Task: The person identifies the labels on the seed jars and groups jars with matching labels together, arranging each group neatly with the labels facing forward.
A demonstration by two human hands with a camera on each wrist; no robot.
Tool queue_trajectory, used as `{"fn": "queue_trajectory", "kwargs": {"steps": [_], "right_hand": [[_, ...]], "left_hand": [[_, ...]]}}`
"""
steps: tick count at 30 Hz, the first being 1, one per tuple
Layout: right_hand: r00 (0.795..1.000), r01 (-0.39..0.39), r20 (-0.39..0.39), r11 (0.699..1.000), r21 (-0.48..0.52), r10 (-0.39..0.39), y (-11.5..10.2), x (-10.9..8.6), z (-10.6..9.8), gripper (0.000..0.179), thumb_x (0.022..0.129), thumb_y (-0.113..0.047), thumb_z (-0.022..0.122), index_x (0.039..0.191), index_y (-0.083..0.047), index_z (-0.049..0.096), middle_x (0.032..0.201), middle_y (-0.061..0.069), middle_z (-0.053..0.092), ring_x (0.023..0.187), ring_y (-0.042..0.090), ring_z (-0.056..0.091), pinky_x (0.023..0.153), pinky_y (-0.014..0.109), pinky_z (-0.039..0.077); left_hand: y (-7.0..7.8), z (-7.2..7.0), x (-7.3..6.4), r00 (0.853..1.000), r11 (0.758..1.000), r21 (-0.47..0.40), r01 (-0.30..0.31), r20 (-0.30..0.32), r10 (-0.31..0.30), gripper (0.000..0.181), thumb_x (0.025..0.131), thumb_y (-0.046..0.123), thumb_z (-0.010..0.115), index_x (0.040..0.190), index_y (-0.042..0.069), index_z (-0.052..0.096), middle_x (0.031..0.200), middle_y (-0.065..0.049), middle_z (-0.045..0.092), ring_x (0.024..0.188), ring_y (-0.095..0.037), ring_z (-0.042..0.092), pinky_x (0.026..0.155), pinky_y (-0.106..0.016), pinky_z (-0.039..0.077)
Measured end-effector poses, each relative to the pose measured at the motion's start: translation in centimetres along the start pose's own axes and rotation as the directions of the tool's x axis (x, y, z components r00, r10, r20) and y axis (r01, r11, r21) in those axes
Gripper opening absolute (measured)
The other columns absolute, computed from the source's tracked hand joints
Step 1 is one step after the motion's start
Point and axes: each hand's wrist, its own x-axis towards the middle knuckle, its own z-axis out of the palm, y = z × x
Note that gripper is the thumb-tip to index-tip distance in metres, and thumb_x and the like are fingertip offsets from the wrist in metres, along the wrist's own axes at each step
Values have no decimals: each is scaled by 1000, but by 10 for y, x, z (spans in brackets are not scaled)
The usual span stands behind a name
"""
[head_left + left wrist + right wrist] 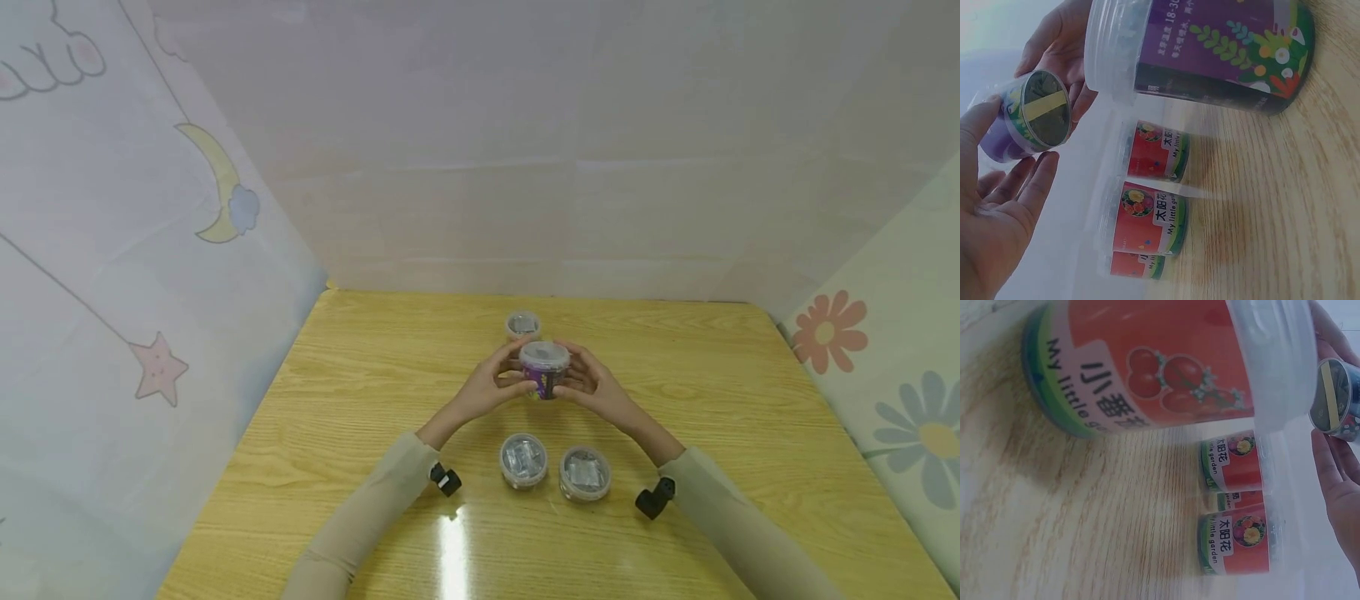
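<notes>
Pale walls point(487, 167) with a yellow moon point(213, 167) are standing around our wooden table point(360, 392). In the head view, our left hand point(489, 385) and right hand point(602, 392) are holding the purple cup point(545, 371) up over the table. Our thumbs are pressing its near side and our fingers are curling round it, so both hands are pinching it. A back cup point(522, 322) is standing behind, and a left cup point(523, 460) and right cup point(585, 473) are sitting nearer us. In the left wrist view, the held cup is showing its bottom, with a yellow strip point(1046, 106); three red cups point(1150, 217) are standing beyond. In the right wrist view, a tomato picture point(1179, 378) is showing close by. We think we are handling that one cup now, and the next move is asking for two steady hands.
</notes>
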Motion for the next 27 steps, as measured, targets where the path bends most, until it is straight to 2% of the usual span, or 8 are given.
{"fn": "queue_trajectory", "kwargs": {"steps": [6,13,19,21,25,27], "right_hand": [[998,12,-55,1000,-11,-13,-1,0,1,68,88,-3,62,145,-11,25,131,4,49,108,13,56,88,26,51],[996,7,-88,999,-52,-11,-1,2,5,71,88,-3,63,146,-9,23,133,12,45,111,13,54,90,25,50],[995,-16,-101,998,-66,10,-1,2,7,71,87,-5,64,145,-12,23,133,15,43,112,15,53,91,25,49],[995,-15,-98,998,-65,8,-1,2,7,71,87,-4,64,145,-13,24,133,14,43,112,16,53,91,25,49],[998,-5,-63,999,-50,2,-2,2,3,69,88,-3,61,146,-11,23,130,11,45,111,16,53,90,26,49],[999,5,-42,999,-34,-6,-2,1,1,68,89,-3,60,146,-10,22,129,9,46,111,16,53,90,27,50]], "left_hand": [[0,2,0,998,999,37,-12,-57,14,65,89,16,63,145,19,31,131,-12,45,113,-26,53,90,-28,51],[0,9,1,994,999,54,-2,-112,8,70,85,15,68,144,17,30,127,-15,46,108,-30,54,87,-40,53],[3,13,1,992,998,63,-6,-128,14,72,84,13,69,144,15,29,128,-15,44,106,-30,55,85,-39,53],[4,13,1,991,999,54,-6,-130,13,72,84,12,69,144,15,30,128,-15,44,106,-31,55,86,-43,53],[2,11,1,993,1000,26,9,-118,-5,72,84,12,69,144,15,29,130,-16,42,109,-33,54,89,-50,50],[1,9,1,994,1000,15,14,-107,-12,72,85,12,68,145,16,28,130,-16,43,110,-32,53,91,-50,49]]}}
